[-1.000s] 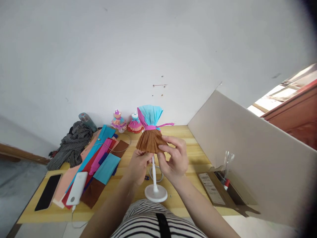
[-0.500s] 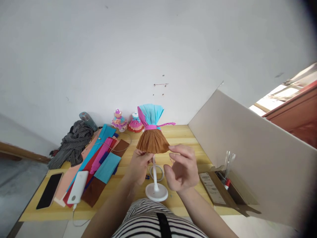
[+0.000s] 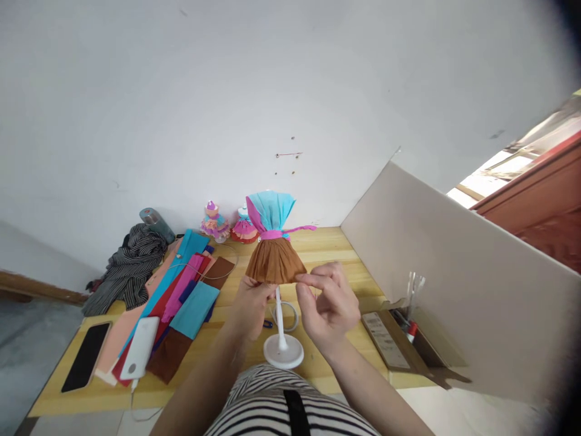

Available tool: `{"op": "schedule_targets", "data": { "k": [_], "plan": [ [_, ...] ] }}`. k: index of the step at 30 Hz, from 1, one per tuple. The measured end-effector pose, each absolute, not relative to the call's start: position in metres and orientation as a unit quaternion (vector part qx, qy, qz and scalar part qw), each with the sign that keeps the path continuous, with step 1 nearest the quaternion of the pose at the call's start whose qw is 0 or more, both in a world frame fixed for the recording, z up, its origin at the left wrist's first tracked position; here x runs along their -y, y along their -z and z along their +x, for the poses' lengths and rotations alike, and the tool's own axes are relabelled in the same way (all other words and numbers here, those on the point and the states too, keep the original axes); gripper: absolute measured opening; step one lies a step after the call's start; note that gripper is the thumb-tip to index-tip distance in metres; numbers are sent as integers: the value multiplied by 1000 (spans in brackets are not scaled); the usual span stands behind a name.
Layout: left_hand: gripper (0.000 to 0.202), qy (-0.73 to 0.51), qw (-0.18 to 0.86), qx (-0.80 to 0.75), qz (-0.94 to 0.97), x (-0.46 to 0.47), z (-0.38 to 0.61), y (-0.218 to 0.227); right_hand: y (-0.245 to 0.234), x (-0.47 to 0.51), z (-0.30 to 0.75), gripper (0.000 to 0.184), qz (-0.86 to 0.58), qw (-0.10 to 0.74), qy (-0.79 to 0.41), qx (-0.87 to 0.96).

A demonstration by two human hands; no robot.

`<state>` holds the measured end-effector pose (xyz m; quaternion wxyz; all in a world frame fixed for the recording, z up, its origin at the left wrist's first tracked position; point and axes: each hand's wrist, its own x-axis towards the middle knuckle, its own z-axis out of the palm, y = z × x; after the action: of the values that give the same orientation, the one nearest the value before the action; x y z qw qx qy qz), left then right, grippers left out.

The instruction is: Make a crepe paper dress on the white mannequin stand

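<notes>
A paper doll dress (image 3: 274, 257) stands on a white stand (image 3: 283, 352) at the middle of the wooden table (image 3: 345, 254). Its skirt is brown, with a pink band at the waist and a blue and pink fan of paper above. My left hand (image 3: 249, 303) pinches the skirt's lower left hem. My right hand (image 3: 329, 300) pinches the hem at the lower right with thumb and forefinger.
Strips of coloured crepe paper (image 3: 181, 297) lie left of the stand, with a white power bank (image 3: 140, 348) and a black phone (image 3: 86, 357). Two small finished paper dresses (image 3: 229, 225) stand at the wall. A striped cloth (image 3: 129, 266) and an open cardboard box (image 3: 403, 339) flank the table.
My right hand let go of the skirt and drew back half a second ago, then came back and pinched the right hem again. My left hand kept its hold.
</notes>
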<state>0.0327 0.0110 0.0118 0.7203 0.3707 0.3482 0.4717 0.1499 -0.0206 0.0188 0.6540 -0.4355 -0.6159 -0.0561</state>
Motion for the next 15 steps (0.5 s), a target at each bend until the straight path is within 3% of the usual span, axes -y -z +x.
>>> {"op": "schedule_targets", "data": {
  "k": [8, 15],
  "plan": [
    [37, -469, 731, -348, 353, -11, 31, -12, -15, 17, 157, 45, -450, 608, 110, 644],
    [28, -461, 731, -347, 366, -9, 31, -21, -16, 10, 156, 31, -408, 649, 85, 636]
  ]
}}
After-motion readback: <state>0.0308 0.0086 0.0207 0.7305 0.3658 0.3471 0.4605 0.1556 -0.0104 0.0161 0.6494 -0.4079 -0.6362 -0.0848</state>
